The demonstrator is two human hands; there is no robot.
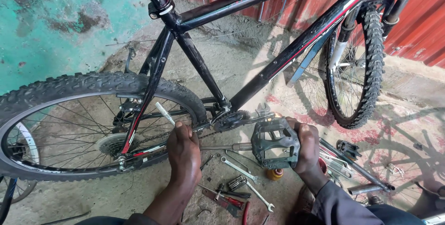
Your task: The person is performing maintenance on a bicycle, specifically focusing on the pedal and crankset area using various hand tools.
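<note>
We see the fingers of the right hand [307,146] wrapped shut around the outer end of the black, studded metal bicycle pedal [275,142]; the fingertips are hidden behind the pedal cage, so only the knuckles and thumb show. The fingers of the left hand [183,153] are curled closed around a slim silver tool handle [165,114] that sticks up and to the left out of the fist; what its working end is we cannot make out, because the hand covers it. A grey metal crank arm [225,146] runs between the two hands, from the left hand to the pedal, and we cannot tell whether the tool touches it.

The pedal hangs low beside the black bicycle frame [259,79], just right of the dark chainring [230,120], which is partly masked by the frame tubes. The knobbly rear tyre [83,85] is cut off at the left edge, the front tyre [373,63] at the top. Below the hands, on the dusty concrete floor [116,197], lie silver open-ended spanners [241,169], a red-handled tool [229,202] and a small orange object [276,174] half hidden under the pedal.
</note>
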